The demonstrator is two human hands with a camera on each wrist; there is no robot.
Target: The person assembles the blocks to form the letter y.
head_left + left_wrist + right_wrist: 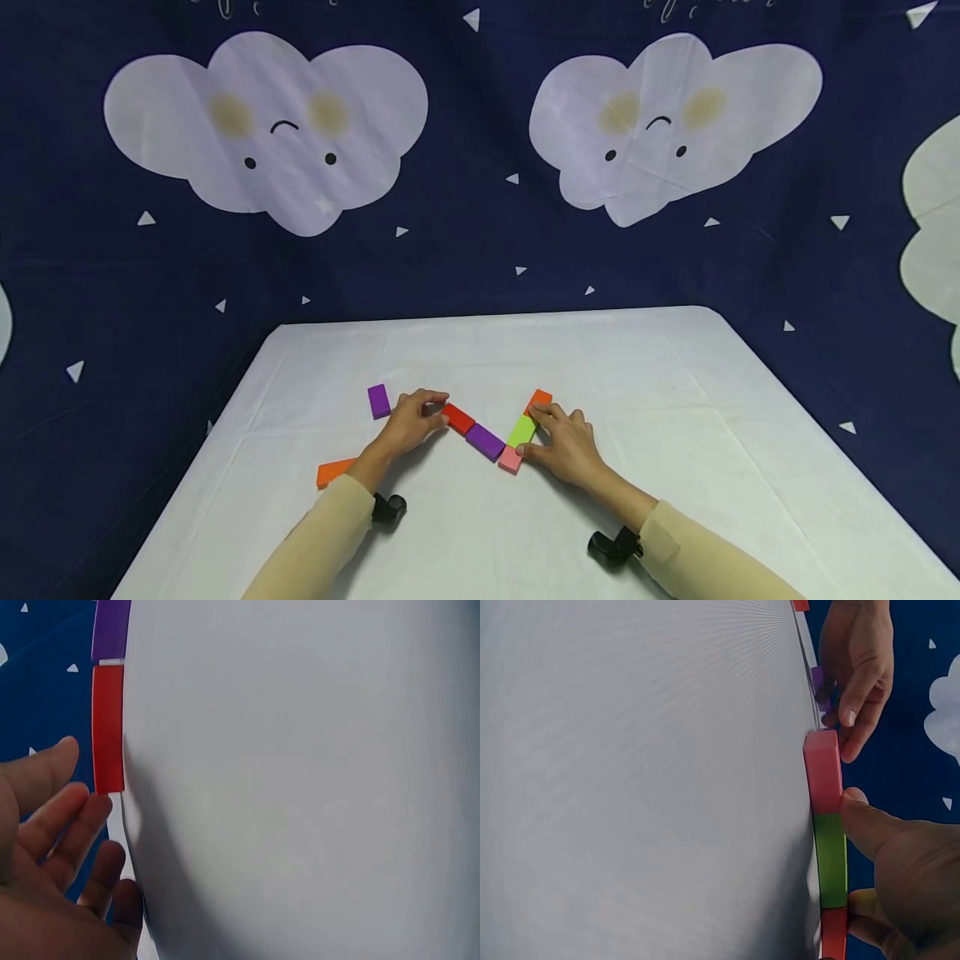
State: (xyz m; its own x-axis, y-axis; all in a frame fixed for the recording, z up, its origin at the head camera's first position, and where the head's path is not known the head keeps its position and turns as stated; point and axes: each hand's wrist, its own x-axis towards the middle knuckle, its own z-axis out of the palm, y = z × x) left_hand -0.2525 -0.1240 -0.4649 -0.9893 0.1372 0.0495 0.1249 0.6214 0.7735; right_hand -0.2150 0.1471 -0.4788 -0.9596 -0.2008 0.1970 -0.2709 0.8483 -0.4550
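Several coloured blocks form a V on the white table. Its left arm is a red block [458, 419] and a purple block [485, 442]; its right arm is a pink block [510, 460], a green block [522, 431] and an orange block [539, 400]. My left hand [408, 423] is at the red block's outer end, thumb and fingers apart and nothing held between them. My right hand [567, 442] lies along the right arm's outer side. In the right wrist view its thumb touches the pink block [824, 772], and other fingertips are beside the orange block [834, 930].
A separate purple block [379, 402] lies beyond my left hand. Another orange block [334, 472] is partly hidden by my left forearm. The white table [637, 358] meets a dark blue cloth [465, 275] with clouds at its far side.
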